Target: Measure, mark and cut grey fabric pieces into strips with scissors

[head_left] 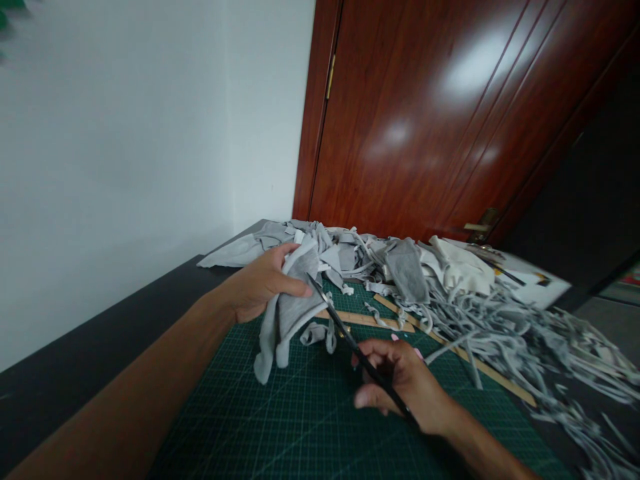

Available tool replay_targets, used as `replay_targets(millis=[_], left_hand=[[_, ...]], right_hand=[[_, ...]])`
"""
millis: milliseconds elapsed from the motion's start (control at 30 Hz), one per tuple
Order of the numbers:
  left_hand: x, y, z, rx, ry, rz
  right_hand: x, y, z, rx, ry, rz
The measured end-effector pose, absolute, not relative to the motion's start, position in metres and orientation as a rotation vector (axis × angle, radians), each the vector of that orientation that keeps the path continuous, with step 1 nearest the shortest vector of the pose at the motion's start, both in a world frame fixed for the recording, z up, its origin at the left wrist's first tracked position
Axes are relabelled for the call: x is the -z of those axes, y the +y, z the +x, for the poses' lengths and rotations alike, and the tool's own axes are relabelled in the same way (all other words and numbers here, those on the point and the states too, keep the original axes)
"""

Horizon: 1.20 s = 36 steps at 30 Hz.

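My left hand (265, 280) pinches a piece of grey knit fabric (295, 317) between thumb and fingers, holding it above the cutting mat. The lower edges of the fabric hang down and curl. In my right hand (400, 380) is a pair of scissors (350, 340) with dark handles, pointing up and to the left. Their blade tips meet the fabric close to my left thumb. Below the fabric, a curled grey strip (315, 335) lies on the green gridded cutting mat (280, 427).
Grey and white fabric scraps (350, 250) are heaped along the back of the dark table (165, 307). A tangle of cut strips (515, 347) covers the right side. Wooden rulers (490, 373) lie on the mat. Behind stand a white wall (125, 133) and a brown door (400, 133).
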<state>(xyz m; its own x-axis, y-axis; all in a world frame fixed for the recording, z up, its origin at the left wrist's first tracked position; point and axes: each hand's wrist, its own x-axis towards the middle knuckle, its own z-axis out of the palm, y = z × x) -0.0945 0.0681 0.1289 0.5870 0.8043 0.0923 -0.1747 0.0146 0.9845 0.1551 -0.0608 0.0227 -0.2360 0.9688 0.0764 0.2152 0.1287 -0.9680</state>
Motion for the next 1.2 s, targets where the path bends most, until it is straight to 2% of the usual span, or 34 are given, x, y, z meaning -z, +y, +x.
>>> replay_targets(millis=[733, 1200], left_hand=[[-0.121, 0.069, -0.092, -0.833, 0.760, 1.453], [-0.118, 0.072, -0.092, -0.832, 0.669, 1.490]], right_hand=[[-0.025, -0.061, 0.154, -1.125, -1.635, -1.182], [-0.025, -0.060, 0.149, -1.115, -1.591, -1.244]])
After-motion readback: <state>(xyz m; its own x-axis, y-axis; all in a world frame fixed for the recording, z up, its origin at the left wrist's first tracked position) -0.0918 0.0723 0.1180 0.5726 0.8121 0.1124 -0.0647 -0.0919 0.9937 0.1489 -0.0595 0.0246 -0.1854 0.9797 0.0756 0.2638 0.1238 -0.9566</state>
